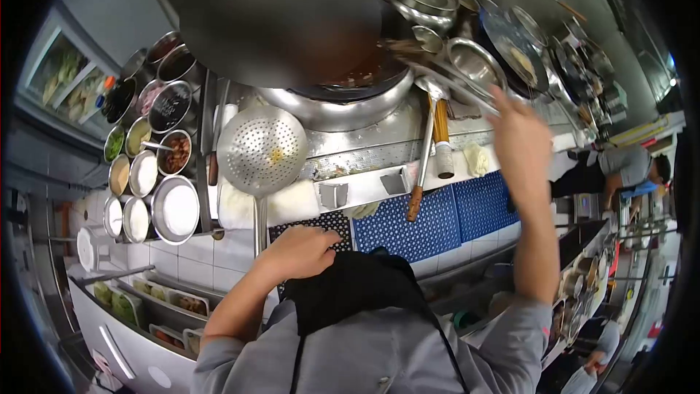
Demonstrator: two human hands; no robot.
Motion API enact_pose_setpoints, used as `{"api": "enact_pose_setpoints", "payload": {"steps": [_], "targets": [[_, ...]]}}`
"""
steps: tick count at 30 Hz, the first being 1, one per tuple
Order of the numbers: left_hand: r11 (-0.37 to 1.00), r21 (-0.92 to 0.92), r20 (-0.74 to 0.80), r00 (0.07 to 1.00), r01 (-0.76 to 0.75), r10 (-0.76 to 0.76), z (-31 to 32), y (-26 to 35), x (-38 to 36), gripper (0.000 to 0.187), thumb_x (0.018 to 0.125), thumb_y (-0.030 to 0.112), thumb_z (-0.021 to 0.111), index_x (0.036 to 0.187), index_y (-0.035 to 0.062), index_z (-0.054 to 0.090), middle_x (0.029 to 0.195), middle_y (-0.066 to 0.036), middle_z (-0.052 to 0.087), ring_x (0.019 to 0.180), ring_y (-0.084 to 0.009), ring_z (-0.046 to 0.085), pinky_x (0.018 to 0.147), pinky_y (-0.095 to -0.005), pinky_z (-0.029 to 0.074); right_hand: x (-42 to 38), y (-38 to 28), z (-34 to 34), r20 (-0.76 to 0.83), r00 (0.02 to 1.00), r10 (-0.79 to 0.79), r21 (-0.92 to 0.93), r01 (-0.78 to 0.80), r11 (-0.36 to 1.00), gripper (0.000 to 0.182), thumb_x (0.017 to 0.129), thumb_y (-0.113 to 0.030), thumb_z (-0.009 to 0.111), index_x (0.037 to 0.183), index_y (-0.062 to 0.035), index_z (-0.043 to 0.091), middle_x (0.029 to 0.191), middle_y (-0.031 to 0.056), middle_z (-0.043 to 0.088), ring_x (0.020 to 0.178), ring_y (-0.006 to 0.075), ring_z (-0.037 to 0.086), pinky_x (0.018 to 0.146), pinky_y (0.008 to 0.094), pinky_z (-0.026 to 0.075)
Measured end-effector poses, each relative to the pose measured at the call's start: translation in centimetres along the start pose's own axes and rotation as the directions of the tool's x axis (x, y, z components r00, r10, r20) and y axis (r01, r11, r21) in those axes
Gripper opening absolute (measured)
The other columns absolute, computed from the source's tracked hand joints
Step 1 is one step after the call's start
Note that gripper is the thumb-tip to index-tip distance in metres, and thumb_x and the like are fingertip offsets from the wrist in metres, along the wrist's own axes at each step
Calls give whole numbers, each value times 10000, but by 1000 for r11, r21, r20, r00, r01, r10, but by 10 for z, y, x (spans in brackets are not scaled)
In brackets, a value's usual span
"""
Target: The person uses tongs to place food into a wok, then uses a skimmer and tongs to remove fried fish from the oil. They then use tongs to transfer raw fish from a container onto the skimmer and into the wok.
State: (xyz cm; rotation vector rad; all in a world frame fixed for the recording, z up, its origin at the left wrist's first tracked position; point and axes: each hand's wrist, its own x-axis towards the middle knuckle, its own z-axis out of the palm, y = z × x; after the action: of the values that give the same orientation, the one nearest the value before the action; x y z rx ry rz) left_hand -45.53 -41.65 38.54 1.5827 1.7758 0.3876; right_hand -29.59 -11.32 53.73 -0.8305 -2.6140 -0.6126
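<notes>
In the head view my right hand [519, 142] is closed on the end of a long metal-handled utensil [463, 87], blurred, whose far end reaches the wok's right edge. The wok [343, 93] sits in a steel burner ring [350, 113], mostly hidden by grey steam or blur. My left hand [299, 252] is closed near my apron, beside the handle of a perforated skimmer [264, 149]. Whatever its fingers hold is hidden. Yellow bits lie on the skimmer, whose bowl is over a white cloth [292, 203].
Ingredient bowls [175, 208] stand at left. A bamboo brush [442, 142] and a wooden-handled tool [415, 201] lie on the counter. Metal pots [474, 64] are beyond my right hand. Another person [627, 164] is at far right. Food trays [182, 299] are at lower left.
</notes>
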Motion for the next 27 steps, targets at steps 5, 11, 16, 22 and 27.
{"api": "enact_pose_setpoints", "payload": {"steps": [5,11,16,22,27], "targets": [[980,-163,-260,954,111,-151,26,-19,-63,269,846,209,582,1044,41,650,851,-189,683,845,-397,652,765,-506,508,78,-151,59,77,953,-292,11,292,956,177,826,-105,591,982,-30,633,899,130,678,811,281,696,641,399,578],[966,-200,-293,931,163,-218,42,-17,-88,268,846,169,623,1082,43,643,871,-190,681,818,-382,650,719,-465,513,102,-202,53,128,948,-291,-7,294,956,195,772,-148,657,914,-16,676,848,110,674,746,220,684,516,366,520],[928,-335,-212,947,161,-241,43,-6,-69,264,839,124,646,1091,47,657,831,-171,674,747,-350,655,680,-417,512,56,-120,32,32,987,-156,108,152,982,170,736,-104,638,869,3,639,815,144,667,710,260,690,536,374,540],[961,-233,-147,971,150,-187,27,23,-23,272,831,73,636,1100,38,659,835,-152,690,732,-281,681,683,-363,524,-42,36,59,300,882,362,197,-429,882,380,835,-287,696,1049,9,591,906,206,676,842,345,688,721,440,551],[976,-166,-9,990,139,-142,9,62,33,283,842,98,631,1120,57,660,860,-149,700,754,-278,689,704,-353,533,-113,147,161,429,621,656,15,-731,683,422,843,-333,691,1020,39,598,935,243,673,891,391,677,769,465,542]]}}
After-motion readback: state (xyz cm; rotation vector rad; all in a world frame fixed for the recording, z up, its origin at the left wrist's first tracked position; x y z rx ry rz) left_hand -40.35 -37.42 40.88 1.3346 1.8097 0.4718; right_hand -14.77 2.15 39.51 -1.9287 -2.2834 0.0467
